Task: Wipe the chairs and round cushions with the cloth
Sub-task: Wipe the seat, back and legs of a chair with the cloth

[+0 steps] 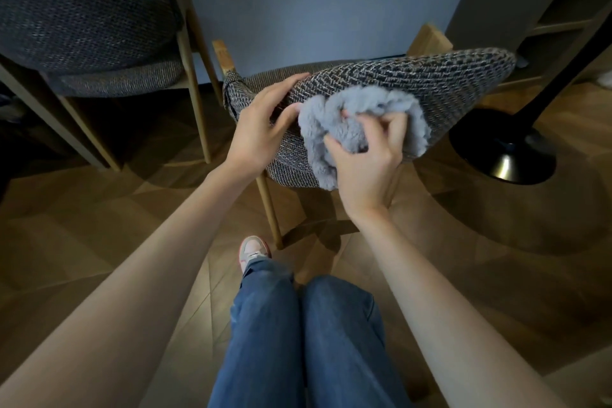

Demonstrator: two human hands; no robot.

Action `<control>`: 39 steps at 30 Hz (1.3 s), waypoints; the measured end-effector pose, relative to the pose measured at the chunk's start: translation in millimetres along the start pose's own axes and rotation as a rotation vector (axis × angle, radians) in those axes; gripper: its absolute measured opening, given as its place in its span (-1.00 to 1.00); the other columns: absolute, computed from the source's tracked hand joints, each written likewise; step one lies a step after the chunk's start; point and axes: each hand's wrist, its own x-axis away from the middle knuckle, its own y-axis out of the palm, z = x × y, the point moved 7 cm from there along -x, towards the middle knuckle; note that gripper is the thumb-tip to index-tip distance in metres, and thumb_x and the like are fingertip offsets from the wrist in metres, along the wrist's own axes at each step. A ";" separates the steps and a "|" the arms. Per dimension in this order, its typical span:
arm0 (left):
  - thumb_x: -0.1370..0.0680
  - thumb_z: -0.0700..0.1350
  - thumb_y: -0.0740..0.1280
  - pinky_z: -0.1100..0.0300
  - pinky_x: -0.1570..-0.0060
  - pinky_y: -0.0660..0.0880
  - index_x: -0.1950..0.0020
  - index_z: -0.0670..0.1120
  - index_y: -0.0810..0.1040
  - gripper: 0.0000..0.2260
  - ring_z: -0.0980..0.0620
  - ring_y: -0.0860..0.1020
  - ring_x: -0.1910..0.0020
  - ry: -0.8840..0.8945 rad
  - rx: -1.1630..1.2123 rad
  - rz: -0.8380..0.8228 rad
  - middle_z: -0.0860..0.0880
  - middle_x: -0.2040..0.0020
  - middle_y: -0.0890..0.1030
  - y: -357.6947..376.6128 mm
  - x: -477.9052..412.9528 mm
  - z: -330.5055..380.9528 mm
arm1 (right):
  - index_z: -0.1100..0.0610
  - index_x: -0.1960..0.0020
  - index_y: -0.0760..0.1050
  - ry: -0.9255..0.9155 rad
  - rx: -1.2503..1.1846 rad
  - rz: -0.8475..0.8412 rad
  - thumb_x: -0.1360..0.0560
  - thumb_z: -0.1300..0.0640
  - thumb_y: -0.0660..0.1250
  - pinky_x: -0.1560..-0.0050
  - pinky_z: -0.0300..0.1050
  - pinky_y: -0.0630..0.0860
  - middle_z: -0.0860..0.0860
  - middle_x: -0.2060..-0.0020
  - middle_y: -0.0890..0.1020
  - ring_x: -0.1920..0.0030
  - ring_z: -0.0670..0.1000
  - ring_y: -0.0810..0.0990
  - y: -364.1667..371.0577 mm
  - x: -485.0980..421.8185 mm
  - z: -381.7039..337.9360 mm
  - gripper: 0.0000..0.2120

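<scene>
The right hand (366, 159) grips a fluffy grey-blue microfibre cloth (357, 119), bunched in the closed fingers, and presses it against the curved tweed-woven backrest of the near wooden chair (430, 79). The left hand (261, 122) lies open and flat on the same backrest, just to the left of the cloth, with the fingers spread; it holds nothing and only steadies the chair.

To do this step well, I think the cloth should be opened a little more, so that a wider face touches the rough weave, and the strokes should follow the curve of the backrest from left to right (short rubbing on one place can leave the rest dusty). The left hand should stay braced so the chair does not slide on the brown wooden floor (99, 242).

A second chair with dark woven upholstery (82, 26) stands at the far left, well apart from both hands. A black round lamp base (503, 152) stands to the right.

No brand, label or readable writing shows anywhere.
</scene>
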 end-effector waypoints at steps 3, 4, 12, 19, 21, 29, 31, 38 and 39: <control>-0.62 0.00 0.21 0.13 -0.35 0.36 -0.42 0.06 0.37 -0.64 0.13 0.40 -0.35 0.001 0.014 -0.011 0.13 -0.31 0.45 0.7 -0.3 -3.1 | 0.32 0.16 0.59 -0.001 0.055 -0.060 -0.18 0.25 0.59 0.02 -0.27 0.42 0.28 0.14 0.51 0.06 0.05 0.44 16.9 24.4 28.6 -0.70; -0.62 0.01 0.21 0.12 -0.35 0.37 -0.43 0.05 0.37 -0.64 0.12 0.40 -0.35 -0.001 0.017 -0.012 0.13 -0.31 0.46 1.1 -0.6 -4.7 | 0.32 0.16 0.59 0.017 0.054 -0.089 -0.17 0.25 0.59 0.05 -0.21 0.45 0.28 0.14 0.51 0.07 0.05 0.45 22.8 30.7 36.7 -0.69; -0.63 0.01 0.20 0.37 -0.30 0.28 -0.43 0.00 0.37 -0.63 0.22 0.37 -0.31 0.002 0.018 0.019 0.17 -0.27 0.43 1.9 1.5 -1.4 | 0.29 0.14 0.63 0.270 0.077 -0.307 -0.20 0.32 0.60 -0.13 -0.25 0.44 0.20 0.01 0.56 -0.04 0.08 0.55 37.6 69.5 61.4 -0.73; -0.63 -0.08 0.23 0.32 -0.35 0.26 -0.43 0.01 0.38 -0.65 0.18 0.36 -0.35 -0.009 0.021 0.005 0.15 -0.30 0.43 -0.3 1.3 -3.9 | 0.21 -0.03 0.63 -0.035 -0.039 -0.012 -0.35 0.23 0.51 -0.10 -0.50 0.30 0.20 0.08 0.46 0.03 0.00 0.46 -6.6 17.0 -17.5 -0.74; -0.63 -0.11 0.22 0.35 -0.36 0.24 -0.44 0.01 0.37 -0.64 0.21 0.34 -0.36 0.000 0.010 -0.002 0.14 -0.34 0.42 -0.1 1.0 -4.6 | 0.18 -0.04 0.64 -0.072 0.003 -0.002 -0.39 0.19 0.51 -0.06 -0.48 0.37 0.21 0.03 0.45 0.01 -0.01 0.45 1.0 5.8 -18.4 -0.76; -0.64 -0.07 0.20 0.35 -0.36 0.26 -0.45 -0.01 0.36 -0.64 0.19 0.35 -0.36 0.026 0.005 -0.021 0.16 -0.32 0.42 -1.8 0.8 -7.6 | 0.23 0.17 0.63 0.004 0.071 -0.008 -0.31 0.15 0.48 0.22 -0.08 0.54 0.23 0.09 0.54 0.10 0.07 0.52 38.3 40.7 23.8 -0.84; -0.64 -0.06 0.20 0.29 -0.37 0.28 -0.45 -0.02 0.36 -0.64 0.17 0.37 -0.36 0.024 0.023 -0.020 0.14 -0.32 0.44 -1.0 1.5 -7.0 | 0.23 0.18 0.63 0.042 0.077 -0.082 -0.29 0.19 0.48 0.17 -0.09 0.55 0.24 0.06 0.57 0.06 0.09 0.56 49.0 59.4 37.0 -0.85; -0.64 -0.06 0.19 0.31 -0.38 0.24 -0.45 -0.05 0.35 -0.63 0.17 0.34 -0.38 0.023 0.043 -0.018 0.13 -0.34 0.42 0.0 1.5 -7.5 | 0.26 0.09 0.67 0.307 0.051 -0.388 -0.27 0.34 0.56 -0.23 -0.25 0.40 0.20 -0.01 0.66 -0.09 0.13 0.58 73.4 104.7 75.2 -0.77; -0.64 -0.06 0.19 0.31 -0.39 0.22 -0.46 -0.05 0.34 -0.63 0.17 0.32 -0.39 0.011 0.046 -0.015 0.12 -0.35 0.41 0.9 2.9 -7.8 | 0.25 0.08 0.68 0.311 0.054 -0.425 -0.27 0.34 0.55 -0.24 -0.07 0.47 0.18 -0.01 0.66 -0.09 0.16 0.59 72.6 106.7 75.2 -0.77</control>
